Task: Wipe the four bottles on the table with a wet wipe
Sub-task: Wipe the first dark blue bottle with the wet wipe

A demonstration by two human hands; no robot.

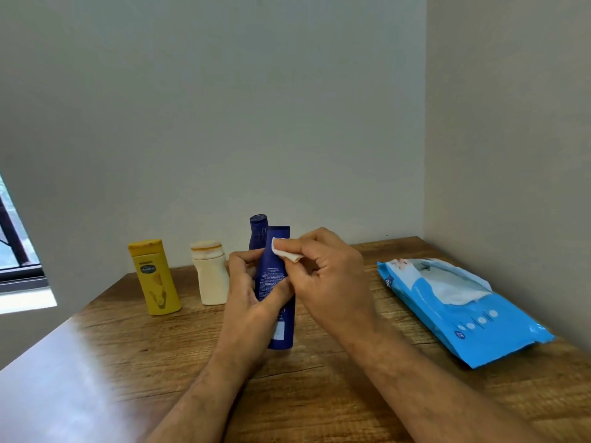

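Observation:
My left hand (248, 295) grips a dark blue bottle (275, 270) around its middle and holds it above the wooden table (128, 340). My right hand (326, 276) pinches a small folded white wet wipe (285, 251) against the bottle's upper part. Behind it stands a second dark blue bottle (257, 231), mostly hidden. A cream bottle (210, 273) and a yellow bottle (156, 278) stand upright to the left, near the wall.
A blue pack of wet wipes (460, 310) lies on the right side of the table, its flap open with a white wipe showing. Walls close the table at the back and right. A window (16, 247) is at the far left.

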